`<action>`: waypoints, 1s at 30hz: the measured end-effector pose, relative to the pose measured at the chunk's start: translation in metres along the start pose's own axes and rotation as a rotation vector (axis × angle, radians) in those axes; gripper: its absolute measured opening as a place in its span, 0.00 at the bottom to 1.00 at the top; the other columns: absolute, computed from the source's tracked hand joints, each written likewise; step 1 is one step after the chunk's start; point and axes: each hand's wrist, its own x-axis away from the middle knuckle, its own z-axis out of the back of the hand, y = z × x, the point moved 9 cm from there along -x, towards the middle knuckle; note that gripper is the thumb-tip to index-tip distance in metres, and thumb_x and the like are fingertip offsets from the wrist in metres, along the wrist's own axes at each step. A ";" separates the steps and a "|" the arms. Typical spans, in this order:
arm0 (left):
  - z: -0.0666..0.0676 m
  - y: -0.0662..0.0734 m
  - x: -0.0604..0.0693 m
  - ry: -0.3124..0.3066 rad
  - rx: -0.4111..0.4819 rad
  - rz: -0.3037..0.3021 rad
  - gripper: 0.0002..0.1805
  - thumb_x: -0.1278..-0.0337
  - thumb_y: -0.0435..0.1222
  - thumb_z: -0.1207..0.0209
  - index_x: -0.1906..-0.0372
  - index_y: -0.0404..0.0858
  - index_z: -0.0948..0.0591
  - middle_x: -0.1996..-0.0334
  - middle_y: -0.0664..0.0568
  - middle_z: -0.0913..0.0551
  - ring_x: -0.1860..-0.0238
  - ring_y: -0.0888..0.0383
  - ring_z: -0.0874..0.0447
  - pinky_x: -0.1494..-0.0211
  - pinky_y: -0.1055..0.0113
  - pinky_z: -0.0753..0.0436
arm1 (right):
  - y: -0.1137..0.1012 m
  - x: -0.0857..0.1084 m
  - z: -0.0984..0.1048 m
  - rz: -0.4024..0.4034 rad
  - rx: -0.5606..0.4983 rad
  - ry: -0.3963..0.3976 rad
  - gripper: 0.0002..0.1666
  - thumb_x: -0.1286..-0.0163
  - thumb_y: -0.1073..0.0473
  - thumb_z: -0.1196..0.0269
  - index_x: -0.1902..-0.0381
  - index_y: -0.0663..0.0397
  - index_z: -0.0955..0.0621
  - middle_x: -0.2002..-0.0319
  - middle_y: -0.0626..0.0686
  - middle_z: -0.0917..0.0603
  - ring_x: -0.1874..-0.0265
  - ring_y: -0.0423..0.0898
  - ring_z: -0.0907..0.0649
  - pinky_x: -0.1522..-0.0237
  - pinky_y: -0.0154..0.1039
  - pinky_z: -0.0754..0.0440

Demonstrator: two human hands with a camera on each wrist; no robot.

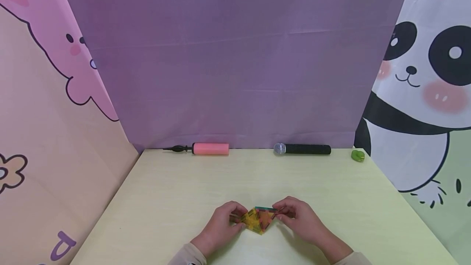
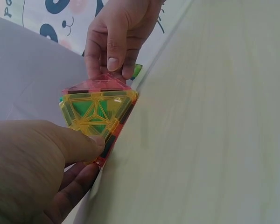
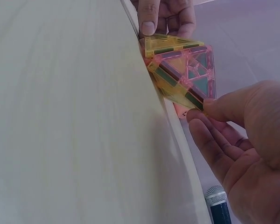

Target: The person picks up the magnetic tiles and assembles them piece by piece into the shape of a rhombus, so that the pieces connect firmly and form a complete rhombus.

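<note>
Translucent triangular magnetic tiles in yellow, pink and green are joined into one small solid shape, held low over the near middle of the table. In the head view a yellow tile (image 1: 252,220) faces my left hand (image 1: 224,225), whose thumb and fingers pinch that side's corner. My right hand (image 1: 299,218) pinches the opposite corner, beside a pink tile (image 1: 265,218). A green tile (image 1: 265,208) shows as a thin edge at the back. From the right wrist, the pink tile (image 3: 200,70) appears between yellow ones. Contact with the tabletop cannot be told.
Along the table's (image 1: 176,191) back edge lie a pink hand pump (image 1: 211,149) with a black nozzle, a black microphone (image 1: 307,149) with a silver head, and a small green object (image 1: 357,156) at the right corner. A purple cloth (image 1: 235,60) hangs behind.
</note>
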 end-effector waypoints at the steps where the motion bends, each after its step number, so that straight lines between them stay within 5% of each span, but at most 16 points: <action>1: 0.000 0.000 0.000 0.000 -0.001 -0.001 0.19 0.42 0.23 0.28 0.51 0.44 0.17 0.54 0.60 0.16 0.53 0.64 0.16 0.49 0.70 0.15 | 0.000 0.000 0.000 0.000 -0.004 -0.001 0.13 0.31 0.71 0.30 0.52 0.53 0.13 0.56 0.50 0.15 0.59 0.46 0.13 0.55 0.35 0.13; 20: 0.004 0.005 0.002 0.000 -0.017 0.021 0.18 0.42 0.23 0.29 0.51 0.42 0.17 0.54 0.58 0.16 0.56 0.63 0.16 0.50 0.69 0.15 | -0.003 -0.003 0.000 0.017 0.029 -0.018 0.11 0.31 0.67 0.28 0.53 0.52 0.13 0.56 0.49 0.15 0.59 0.48 0.13 0.58 0.37 0.13; 25: 0.012 0.009 0.004 0.002 -0.032 0.037 0.18 0.42 0.24 0.29 0.48 0.39 0.17 0.51 0.52 0.16 0.52 0.56 0.15 0.46 0.66 0.15 | -0.008 -0.002 0.006 0.029 0.092 -0.023 0.10 0.31 0.63 0.28 0.53 0.50 0.14 0.55 0.48 0.15 0.58 0.47 0.13 0.59 0.38 0.13; 30: 0.023 0.014 0.005 0.005 -0.134 0.003 0.17 0.36 0.33 0.29 0.45 0.40 0.18 0.47 0.53 0.16 0.44 0.52 0.18 0.41 0.61 0.17 | -0.010 0.001 0.020 0.035 0.163 -0.002 0.13 0.30 0.62 0.28 0.50 0.53 0.15 0.52 0.52 0.14 0.58 0.46 0.13 0.58 0.38 0.14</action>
